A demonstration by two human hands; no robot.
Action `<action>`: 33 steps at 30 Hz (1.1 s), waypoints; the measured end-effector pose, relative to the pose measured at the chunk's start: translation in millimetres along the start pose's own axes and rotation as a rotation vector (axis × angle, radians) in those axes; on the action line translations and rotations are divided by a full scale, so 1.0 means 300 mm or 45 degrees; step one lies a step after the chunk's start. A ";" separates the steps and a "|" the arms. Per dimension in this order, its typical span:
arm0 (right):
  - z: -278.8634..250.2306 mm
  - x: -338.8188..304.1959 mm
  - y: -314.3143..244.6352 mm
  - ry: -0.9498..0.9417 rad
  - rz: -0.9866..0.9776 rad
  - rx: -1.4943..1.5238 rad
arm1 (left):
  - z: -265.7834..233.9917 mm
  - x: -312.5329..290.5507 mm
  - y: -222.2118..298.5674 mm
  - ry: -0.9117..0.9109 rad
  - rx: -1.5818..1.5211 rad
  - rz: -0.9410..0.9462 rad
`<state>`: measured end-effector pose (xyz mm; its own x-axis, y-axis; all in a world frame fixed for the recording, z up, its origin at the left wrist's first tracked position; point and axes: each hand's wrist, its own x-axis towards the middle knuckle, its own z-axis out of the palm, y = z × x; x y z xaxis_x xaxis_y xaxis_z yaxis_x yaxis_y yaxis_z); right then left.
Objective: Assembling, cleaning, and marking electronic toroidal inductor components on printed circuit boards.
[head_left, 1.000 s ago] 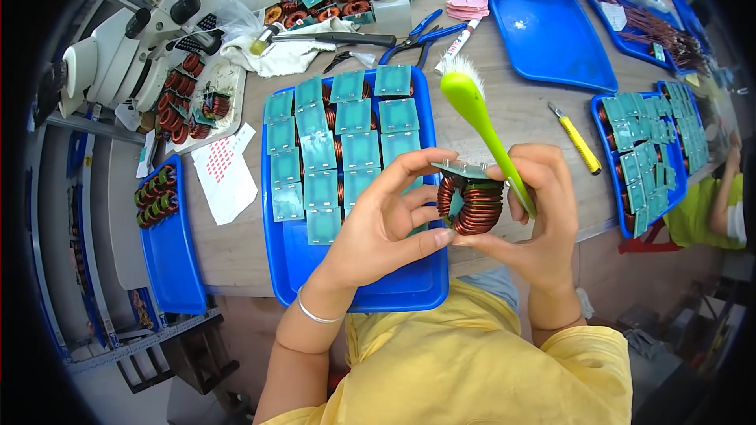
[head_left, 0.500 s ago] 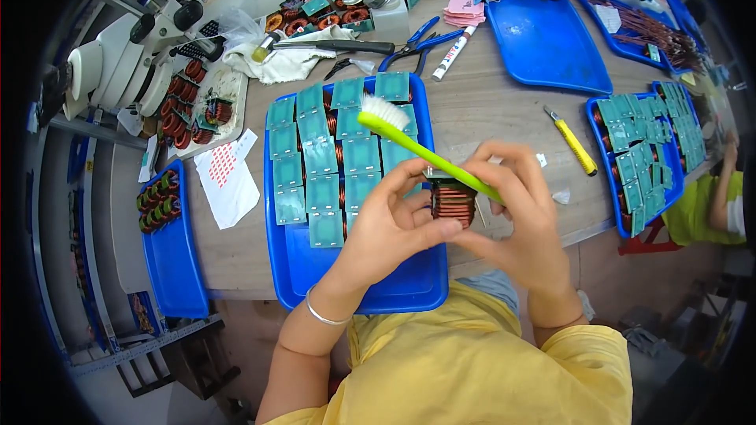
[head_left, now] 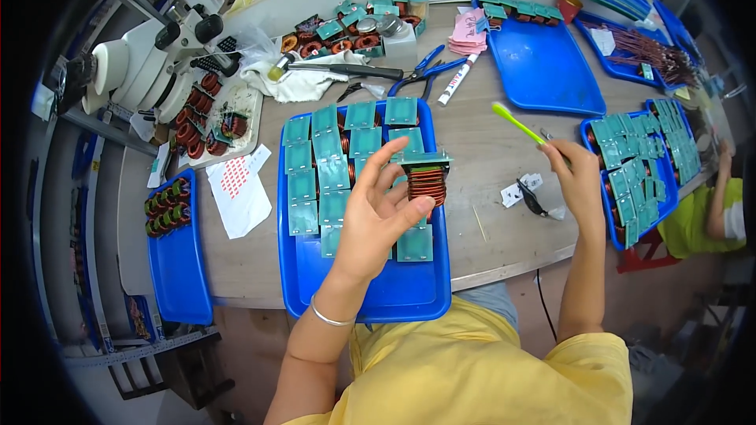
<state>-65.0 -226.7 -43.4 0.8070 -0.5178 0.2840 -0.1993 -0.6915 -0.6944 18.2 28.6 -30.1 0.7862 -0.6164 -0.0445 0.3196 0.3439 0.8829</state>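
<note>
My left hand grips a copper-wound coil between thumb and fingers. A green circuit board sits on top of that coil, which is raised above the blue tray in front of me. Rows of similar coils with green boards fill much of the tray. Off to the right, my right hand is closed on a lime-green brush. It points up and to the left; its bristles do not show clearly. The brush is well apart from the coil.
Pliers, a white marker and a hammer-like tool lie behind the tray. A black object rests by a white label. More blue trays stand right and left. Another person's arm shows far right.
My right hand has moved away from the coil to the right, taking the brush along. The left hand still holds the coil. The view has shifted slightly.
</note>
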 end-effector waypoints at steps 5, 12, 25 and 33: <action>0.048 0.097 -0.016 0.079 -0.507 -0.344 | 0.024 -0.001 -0.009 -0.041 -0.002 -0.055; 0.041 -0.042 -0.196 -0.682 -0.654 0.589 | 0.055 -0.016 -0.057 -0.189 0.718 0.242; -0.536 -0.149 0.153 0.266 -0.068 -0.251 | 0.076 -0.031 -0.029 -0.196 1.260 0.521; -0.797 0.022 0.741 0.650 0.278 -0.928 | 0.050 -0.015 0.022 -0.188 1.433 0.572</action>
<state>-237.1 -504.3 -37.7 0.4010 -0.7145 0.5733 -0.7601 -0.6089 -0.2272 8.7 23.1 -16.9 0.6177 -0.7002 0.3579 -0.6593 -0.2131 0.7210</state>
